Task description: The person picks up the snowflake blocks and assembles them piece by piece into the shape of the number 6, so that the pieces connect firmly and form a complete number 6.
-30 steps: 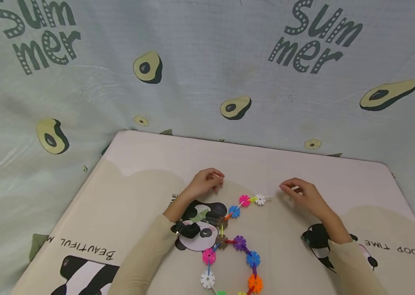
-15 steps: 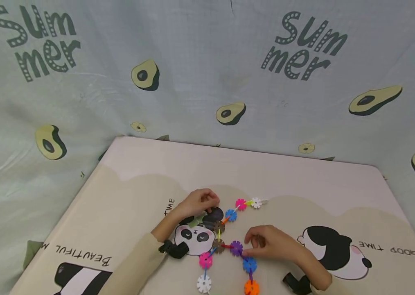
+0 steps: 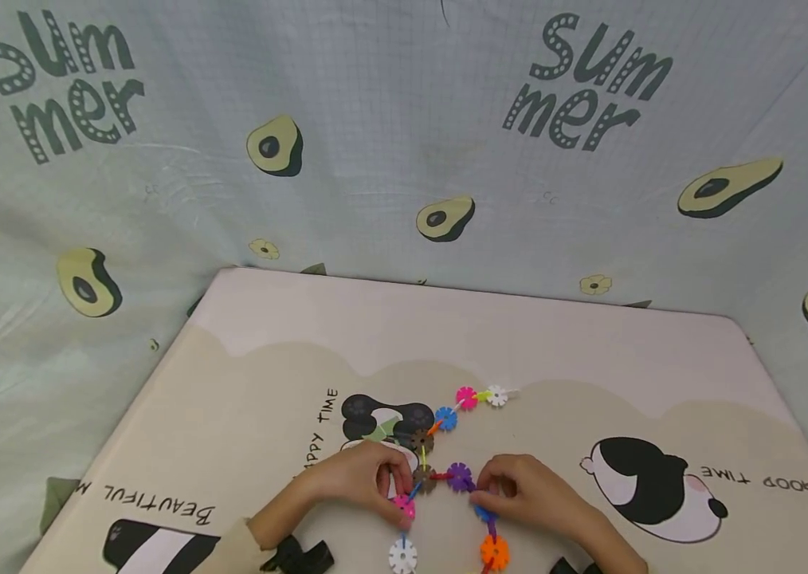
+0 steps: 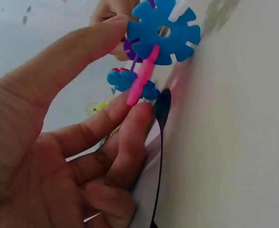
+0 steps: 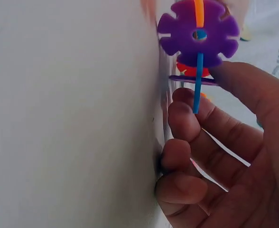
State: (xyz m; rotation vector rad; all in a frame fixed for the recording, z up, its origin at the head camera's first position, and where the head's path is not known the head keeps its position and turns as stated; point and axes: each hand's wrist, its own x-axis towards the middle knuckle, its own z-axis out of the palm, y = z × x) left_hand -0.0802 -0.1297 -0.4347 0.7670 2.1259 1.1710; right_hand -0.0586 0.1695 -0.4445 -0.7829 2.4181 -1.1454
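A chain of colourful notched plastic discs lies on the table, flat discs joined by others standing on edge. My left hand point(image 3: 361, 482) pinches its left side at a pink disc point(image 3: 404, 505); the left wrist view shows the thumb against an upright blue disc point(image 4: 177, 40) and fingertips at the pink disc's edge. On the other side my right hand point(image 3: 529, 494) pinches at a blue disc point(image 3: 484, 515), partly covered by the thumb. In the right wrist view the thumb meets a purple disc point(image 5: 220, 35), with a fingertip at the blue disc.
Beyond the hands, a branch of the chain ends at a white disc point(image 3: 496, 396). An orange disc point(image 3: 495, 552) and another white disc point(image 3: 402, 556) lie nearer the front. The table point(image 3: 447, 327) has printed pandas and meets a curtain point(image 3: 361, 159) at the back.
My right hand came from the far right down to the chain's right side and grips it. My left hand then moved down from above the panda print to the pink disc.
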